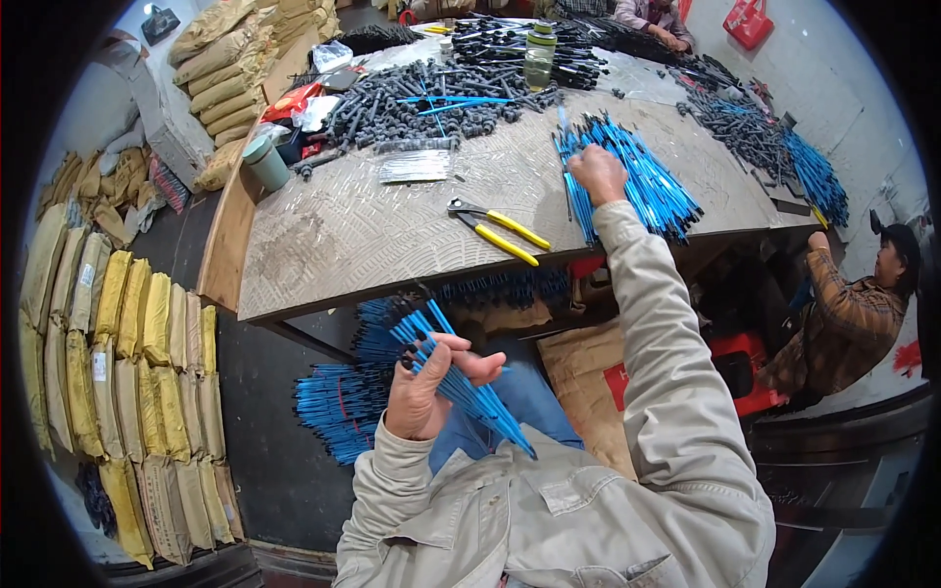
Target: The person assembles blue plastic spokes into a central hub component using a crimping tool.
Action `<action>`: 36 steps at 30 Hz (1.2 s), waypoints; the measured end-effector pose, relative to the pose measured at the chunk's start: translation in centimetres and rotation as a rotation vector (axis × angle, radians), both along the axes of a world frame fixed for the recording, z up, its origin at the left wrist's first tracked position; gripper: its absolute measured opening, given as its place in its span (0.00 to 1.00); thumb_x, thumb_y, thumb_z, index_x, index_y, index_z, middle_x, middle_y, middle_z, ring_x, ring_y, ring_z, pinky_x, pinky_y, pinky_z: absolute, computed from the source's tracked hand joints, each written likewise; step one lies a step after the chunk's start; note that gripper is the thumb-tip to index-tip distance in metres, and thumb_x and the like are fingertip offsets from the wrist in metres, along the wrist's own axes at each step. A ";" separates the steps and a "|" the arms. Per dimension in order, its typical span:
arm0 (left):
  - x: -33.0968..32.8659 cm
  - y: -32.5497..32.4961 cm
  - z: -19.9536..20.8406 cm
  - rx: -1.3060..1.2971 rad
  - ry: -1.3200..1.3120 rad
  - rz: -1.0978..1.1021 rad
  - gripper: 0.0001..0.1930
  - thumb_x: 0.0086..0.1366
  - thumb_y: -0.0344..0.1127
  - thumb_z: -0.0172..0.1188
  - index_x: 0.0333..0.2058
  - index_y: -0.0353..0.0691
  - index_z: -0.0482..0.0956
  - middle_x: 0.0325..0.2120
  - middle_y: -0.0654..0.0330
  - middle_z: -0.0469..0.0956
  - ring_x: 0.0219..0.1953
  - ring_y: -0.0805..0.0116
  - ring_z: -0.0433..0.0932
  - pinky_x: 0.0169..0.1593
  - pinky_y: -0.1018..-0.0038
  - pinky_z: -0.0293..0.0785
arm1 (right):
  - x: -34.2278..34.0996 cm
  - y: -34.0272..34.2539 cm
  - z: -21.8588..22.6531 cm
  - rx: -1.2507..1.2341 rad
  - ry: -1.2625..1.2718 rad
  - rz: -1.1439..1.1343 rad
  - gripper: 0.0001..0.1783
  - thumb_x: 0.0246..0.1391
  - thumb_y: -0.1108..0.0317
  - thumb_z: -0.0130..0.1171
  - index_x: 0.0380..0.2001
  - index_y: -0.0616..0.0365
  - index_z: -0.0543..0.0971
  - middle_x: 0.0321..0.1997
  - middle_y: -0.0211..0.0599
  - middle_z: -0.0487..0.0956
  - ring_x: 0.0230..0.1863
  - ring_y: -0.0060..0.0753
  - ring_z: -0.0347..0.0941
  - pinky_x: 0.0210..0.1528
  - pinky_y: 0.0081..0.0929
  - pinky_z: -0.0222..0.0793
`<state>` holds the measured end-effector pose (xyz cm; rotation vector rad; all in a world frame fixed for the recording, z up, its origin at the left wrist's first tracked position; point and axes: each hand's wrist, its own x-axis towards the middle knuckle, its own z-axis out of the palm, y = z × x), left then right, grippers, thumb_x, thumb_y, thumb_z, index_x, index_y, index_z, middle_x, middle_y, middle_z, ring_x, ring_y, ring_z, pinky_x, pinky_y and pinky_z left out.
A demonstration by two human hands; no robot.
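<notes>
My left hand [431, 377] is wrapped around a bundle of thin blue rods [485, 407] with black ends, held slanted in front of my chest. Its index and middle fingers stick out past the bundle. My right arm reaches forward to the table, where my right hand [599, 175] is curled closed on a pile of similar blue rods [652, 191]. What its fingertips grip is hidden behind the hand. Left of that pile, pincers with yellow handles [505, 235] lie near the table's front edge.
Dark grey plastic fittings [392, 98] are heaped across the table [343, 235], behind a clear bag of thin pieces [417, 165]. A green-lidded bottle [540, 57] and a lidded cup [266, 163] stand there. Bundled blue rods [338, 412] sit below. A co-worker [848, 304] is at right.
</notes>
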<state>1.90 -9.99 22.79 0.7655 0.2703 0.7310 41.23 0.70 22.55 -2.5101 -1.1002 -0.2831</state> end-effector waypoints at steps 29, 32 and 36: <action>0.3 2.1 -2.6 -0.034 0.229 0.530 0.19 0.68 0.42 0.45 0.45 0.30 0.69 0.34 0.46 0.78 0.37 0.58 0.79 0.43 0.65 0.76 | -17.4 -20.7 -1.2 1.023 0.589 0.683 0.10 0.57 0.75 0.47 0.42 0.65 0.70 0.31 0.42 0.75 0.23 0.24 0.70 0.26 0.20 0.67; 3.1 2.3 -1.6 -0.020 0.276 0.444 0.18 0.68 0.42 0.45 0.44 0.31 0.69 0.34 0.46 0.78 0.37 0.57 0.79 0.43 0.67 0.76 | -18.5 -19.8 -1.8 0.874 0.488 0.773 0.10 0.58 0.75 0.47 0.43 0.64 0.70 0.30 0.42 0.75 0.24 0.22 0.70 0.26 0.19 0.67; 5.2 1.5 0.8 0.029 0.235 0.390 0.16 0.68 0.41 0.46 0.44 0.32 0.70 0.31 0.52 0.78 0.33 0.61 0.78 0.39 0.71 0.75 | -19.9 -19.7 -2.7 0.734 0.626 0.831 0.10 0.56 0.75 0.50 0.42 0.65 0.71 0.30 0.41 0.76 0.26 0.23 0.72 0.27 0.19 0.68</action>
